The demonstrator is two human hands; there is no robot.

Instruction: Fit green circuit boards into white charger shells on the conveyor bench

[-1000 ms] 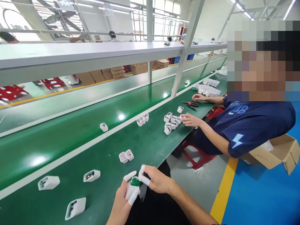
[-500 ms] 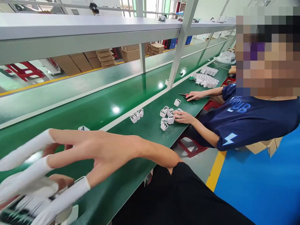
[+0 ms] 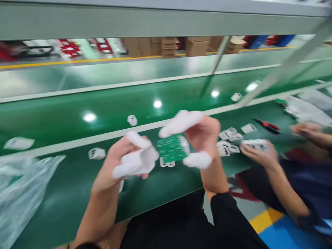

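In front of me, my left hand is closed round a white plastic housing, its open end turned to the right. My right hand holds a green circuit board between thumb and fingers, with small parts lined up on it and a whitish piece at its right edge. White finger cots cover several fingertips of both hands. Board and housing are apart, side by side. Beneath the board, small white housings lie on the green table, partly hidden. Motion blurs the finer details.
More housings lie near the rail, including one left of my hands. A clear plastic bag covers the table's left side. To the right, a co-worker's hand holds white housings beside a cluster and red-handled pliers.
The view has swung left. My hands, earlier close together at the lower left over a board and white pieces, now show apart in mid-view. The co-worker's near hand has picked up housings.
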